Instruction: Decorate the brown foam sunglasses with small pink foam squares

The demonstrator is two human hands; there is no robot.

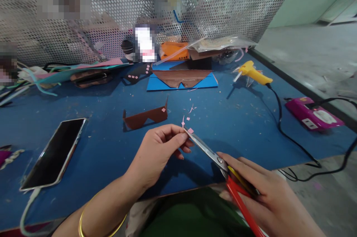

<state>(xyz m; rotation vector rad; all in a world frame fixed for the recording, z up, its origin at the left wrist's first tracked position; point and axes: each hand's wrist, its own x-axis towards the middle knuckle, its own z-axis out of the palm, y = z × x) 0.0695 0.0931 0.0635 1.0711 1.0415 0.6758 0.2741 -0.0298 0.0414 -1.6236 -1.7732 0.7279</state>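
My right hand (259, 188) grips a pair of scissors (208, 150) with red and yellow handles. The blades look closed or nearly so, pointing up and left to the fingertips of my left hand (164, 144). My left thumb and index finger are pinched together at the scissor tips; what they hold, if anything, is too small to tell. Just beyond lie small pink squares (188, 118) and thin pink slivers. A brown glasses-shaped cutout (146, 118) stands on the table beyond my left hand, with one pink square on its right side.
Behind are a brown sheet cutout (182, 77) on a blue sheet (156, 85) and a dark cutout (138, 73) with pink squares. A yellow glue gun (255, 73) and a magenta power box (314, 114) with cords lie right. A phone (55, 153) lies left, cable attached.
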